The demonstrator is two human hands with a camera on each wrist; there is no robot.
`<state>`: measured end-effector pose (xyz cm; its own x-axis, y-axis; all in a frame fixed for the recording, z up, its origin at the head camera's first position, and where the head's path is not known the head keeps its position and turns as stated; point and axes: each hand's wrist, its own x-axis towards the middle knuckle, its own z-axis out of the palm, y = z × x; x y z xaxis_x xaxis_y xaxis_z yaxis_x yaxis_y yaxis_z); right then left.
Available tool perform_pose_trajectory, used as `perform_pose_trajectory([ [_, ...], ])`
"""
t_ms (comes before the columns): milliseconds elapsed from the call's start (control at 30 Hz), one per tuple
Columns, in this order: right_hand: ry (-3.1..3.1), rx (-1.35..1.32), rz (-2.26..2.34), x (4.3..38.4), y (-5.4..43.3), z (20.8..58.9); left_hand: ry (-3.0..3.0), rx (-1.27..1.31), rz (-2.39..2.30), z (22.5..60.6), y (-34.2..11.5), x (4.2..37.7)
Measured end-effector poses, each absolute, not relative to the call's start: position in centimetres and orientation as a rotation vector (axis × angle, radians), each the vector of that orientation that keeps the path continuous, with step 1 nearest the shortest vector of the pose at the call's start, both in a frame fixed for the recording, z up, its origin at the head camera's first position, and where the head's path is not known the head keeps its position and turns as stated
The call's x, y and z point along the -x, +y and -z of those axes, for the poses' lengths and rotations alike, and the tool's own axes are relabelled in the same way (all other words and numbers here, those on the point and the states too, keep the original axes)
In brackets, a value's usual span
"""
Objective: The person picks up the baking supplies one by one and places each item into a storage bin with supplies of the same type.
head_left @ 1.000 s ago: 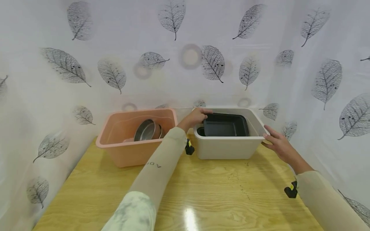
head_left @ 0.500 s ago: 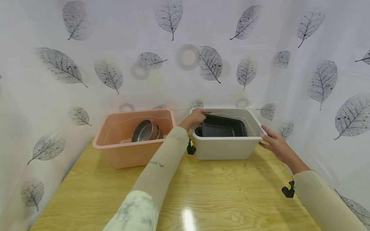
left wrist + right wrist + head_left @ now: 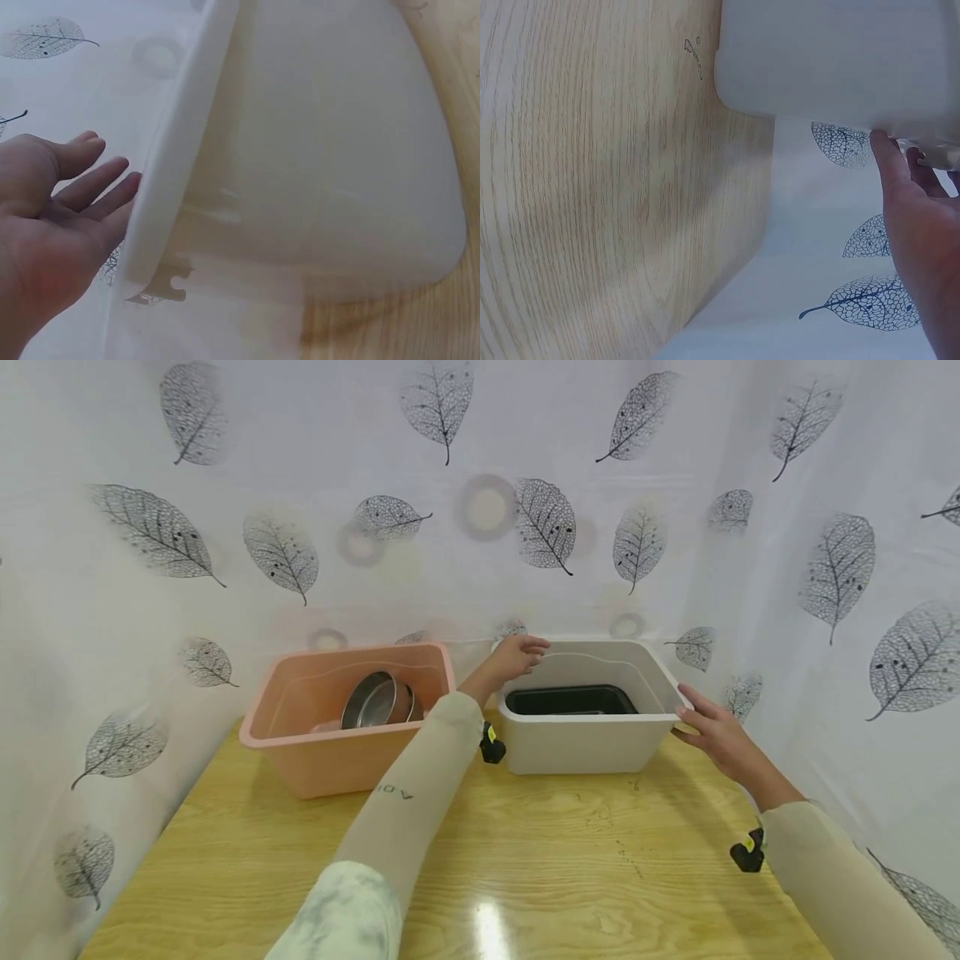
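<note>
A white plastic bin (image 3: 585,747) stands on the table with a black rectangular pan (image 3: 573,700) lying low inside it. The bin's front wall hides the pan's lower part. My left hand (image 3: 513,658) hovers at the bin's left end with nothing in it; the left wrist view shows its fingers (image 3: 82,184) loosely extended beside the rim. At the opposite end, my right hand (image 3: 716,735) holds the bin's right rim. From the right wrist, that hand's thumb and fingertips are seen at the rim (image 3: 934,150).
To the left stands an orange bin (image 3: 322,768) with round metal pans (image 3: 378,700) tilted inside. Both bins sit near the back of the wooden table (image 3: 555,860). A leaf-patterned curtain (image 3: 360,435) hangs behind and along both sides.
The left hand has let go of the black pan, which has dropped from its tilt to lie lower in the white bin. The right hand stays on the rim.
</note>
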<state>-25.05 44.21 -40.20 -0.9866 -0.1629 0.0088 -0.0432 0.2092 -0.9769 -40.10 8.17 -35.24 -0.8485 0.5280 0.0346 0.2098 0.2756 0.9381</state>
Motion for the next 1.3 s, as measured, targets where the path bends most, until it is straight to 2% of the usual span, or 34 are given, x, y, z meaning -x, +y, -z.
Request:
perform_pose_trajectory([
  [267, 2.445, 0.203, 1.856, 25.0, 44.6, 40.1, 2.074, -0.812, -1.689, 34.6, 7.2, 39.1],
  [733, 2.523, 0.187, 1.851, 25.2, 44.3, 40.3, 2.131, -0.954, -1.634, 34.3, 4.3, 34.0],
  [1100, 2.986, -0.078, 1.491, 23.9, 42.3, 40.4, 2.281, -0.889, -1.649, 37.8, -0.9, 28.2],
  [1300, 3.288, -0.080, 1.409, 22.1, 39.5, 40.9, 2.483, -0.862, -1.622, 40.2, -4.0, 25.2],
])
